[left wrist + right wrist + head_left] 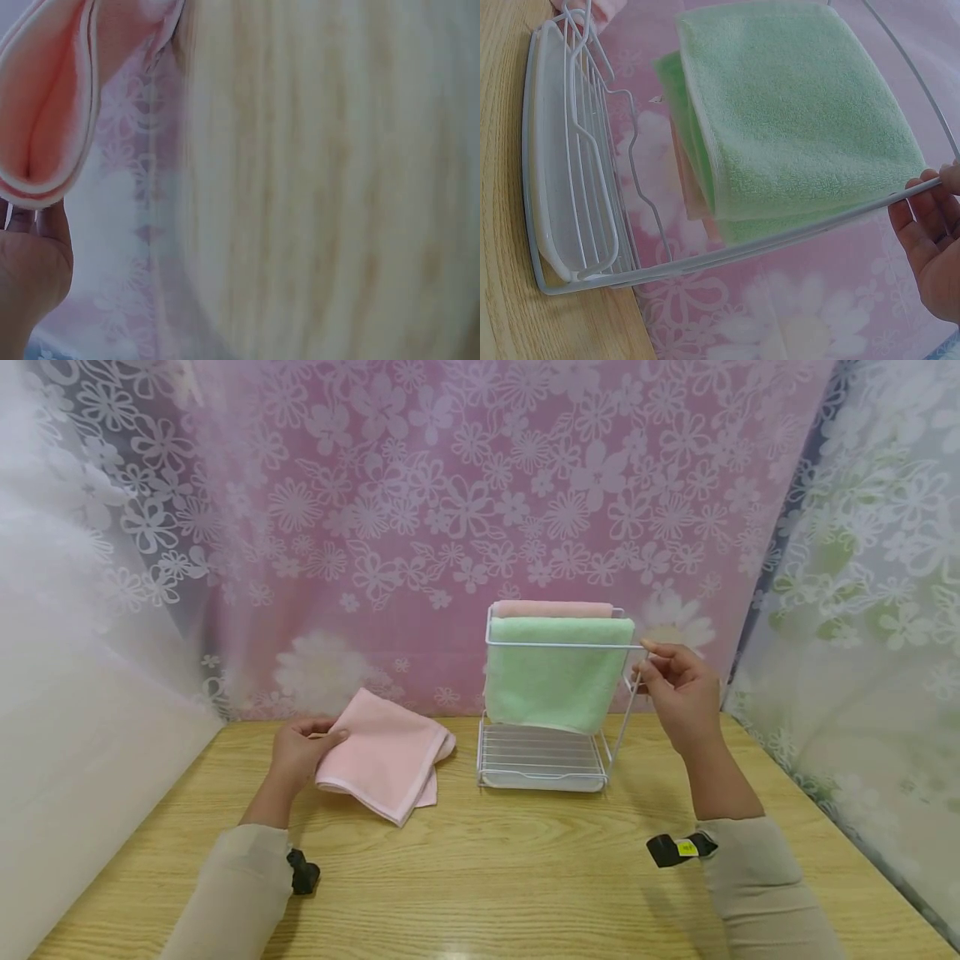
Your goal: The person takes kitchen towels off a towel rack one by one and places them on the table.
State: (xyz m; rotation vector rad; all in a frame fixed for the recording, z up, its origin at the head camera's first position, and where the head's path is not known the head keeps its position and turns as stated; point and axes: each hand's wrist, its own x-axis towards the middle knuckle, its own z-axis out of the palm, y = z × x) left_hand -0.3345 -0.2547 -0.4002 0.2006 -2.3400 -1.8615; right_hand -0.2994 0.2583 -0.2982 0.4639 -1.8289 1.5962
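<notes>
My left hand pinches the left corner of a folded pink towel, thumb on top. The left wrist view shows the layers of this pink towel in a loop above the fingers. My right hand grips the upper right side of a white wire rack, thumb and fingers around its thin bar. Over the rack's rails hang a green towel in front and another pink towel behind it. Seen from the right wrist, the green towel drapes beside the gripped bar.
A white drip tray sits under the wire shelf at the rack's base. The rack stands on a wooden table, right of the loose pink towel. A flowered pink curtain hangs behind, with pale sheets at both sides.
</notes>
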